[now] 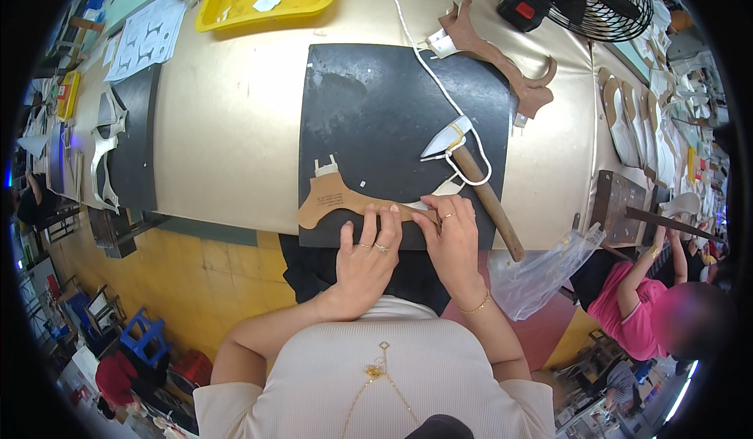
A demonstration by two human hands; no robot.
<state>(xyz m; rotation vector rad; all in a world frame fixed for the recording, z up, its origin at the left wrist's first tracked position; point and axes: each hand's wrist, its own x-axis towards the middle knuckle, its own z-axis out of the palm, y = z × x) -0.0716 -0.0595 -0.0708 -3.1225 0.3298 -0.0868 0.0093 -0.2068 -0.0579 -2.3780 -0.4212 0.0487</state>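
Left hand (365,255): fingers spread flat, pressing down on tan cardboard pattern (337,197). Right hand (452,239): fingers curled, pinching the pattern's narrow right end. Pattern lies at near edge of black mat (376,102) (on a beige table (227,117)). Just beyond the right hand: wooden-handled tool (482,192) with white cord (423,62). Farther off: yellow tray (235,3), black fan (580,0).

Matt black mat (376,109); tan cardboard pattern (337,197); wooden handle (490,204).
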